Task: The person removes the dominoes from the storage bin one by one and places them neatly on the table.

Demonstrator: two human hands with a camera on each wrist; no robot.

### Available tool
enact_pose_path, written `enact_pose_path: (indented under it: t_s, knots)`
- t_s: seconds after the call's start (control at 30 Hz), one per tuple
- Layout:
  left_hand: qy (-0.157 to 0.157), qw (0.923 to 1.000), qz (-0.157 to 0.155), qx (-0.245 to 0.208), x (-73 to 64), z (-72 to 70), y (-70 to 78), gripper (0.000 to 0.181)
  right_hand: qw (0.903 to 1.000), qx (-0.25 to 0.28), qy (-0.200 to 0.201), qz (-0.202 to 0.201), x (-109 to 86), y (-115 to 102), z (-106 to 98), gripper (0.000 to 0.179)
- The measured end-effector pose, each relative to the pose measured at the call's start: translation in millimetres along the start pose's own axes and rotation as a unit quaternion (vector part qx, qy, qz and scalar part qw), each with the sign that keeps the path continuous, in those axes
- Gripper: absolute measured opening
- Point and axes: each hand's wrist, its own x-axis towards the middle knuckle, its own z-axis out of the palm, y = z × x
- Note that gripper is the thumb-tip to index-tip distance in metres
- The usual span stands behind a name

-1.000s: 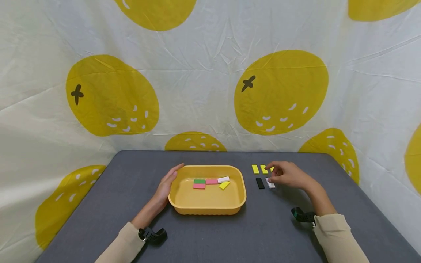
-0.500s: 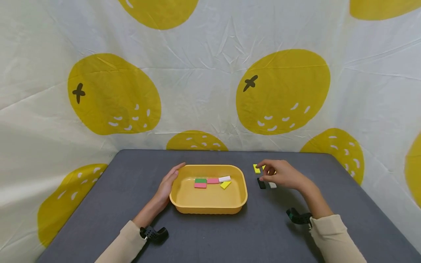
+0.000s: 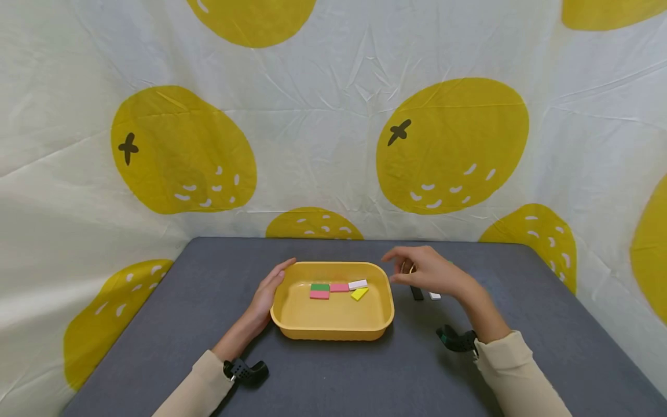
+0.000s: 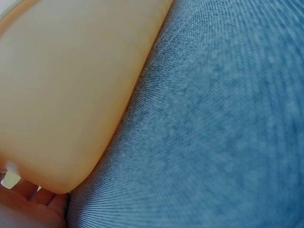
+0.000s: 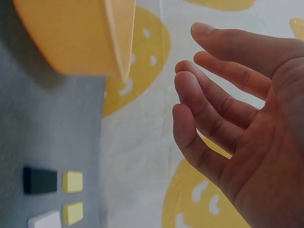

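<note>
A yellow tray (image 3: 333, 334) stands on the table. Along its left side lies my left hand (image 3: 263, 298), fingers stretched out against the wall and rim. In the left wrist view, that hand's fingers (image 4: 40, 202) show partly behind the tray's corner. My right hand (image 3: 424, 271) hovers just off the tray's right rim. Its fingers are loosely bent, and the right wrist view shows nothing between them. Inside the tray lie small flat blocks: green (image 3: 320, 287), two pink (image 3: 339, 287), white (image 3: 358, 284) and yellow (image 3: 359, 294).
Right of the tray, partly under the right hand in the head view, are a black block (image 5: 40, 180), a white block (image 5: 45, 221) and two yellow blocks (image 5: 72, 181). A fruit-patterned cloth (image 3: 312, 145) hangs behind the grey table (image 3: 333, 382).
My right hand has moved left from above the loose blocks to the tray's right edge. The left hand stays against the tray, and the blocks inside look the same.
</note>
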Motion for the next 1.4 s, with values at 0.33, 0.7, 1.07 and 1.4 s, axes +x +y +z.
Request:
enact_pose_path:
  t_s: [0.33,0.7,1.07,1.4]
  knots:
    - [0.005,1.0000,0.005,-0.002,-1.9,2.3,1.8,0.048,0.9978,-0.020,-0.060,-0.023,41.1,-22.8,4.2,0.033]
    - [0.005,0.9999,0.005,-0.013,-0.8,0.9,3.3,0.048,0.9926,-0.043,-0.107,-0.037,76.3,-42.8,25.2,0.035]
    - [0.008,0.9999,0.002,-0.014,-0.1,1.1,4.4,0.048,0.9864,-0.027,-0.160,-0.028,91.6,-60.4,58.9,0.041]
    - [0.020,0.9998,-0.004,0.001,-1.3,2.8,3.5,0.049,0.9841,-0.042,-0.171,-0.019,95.3,-55.8,82.9,0.043]
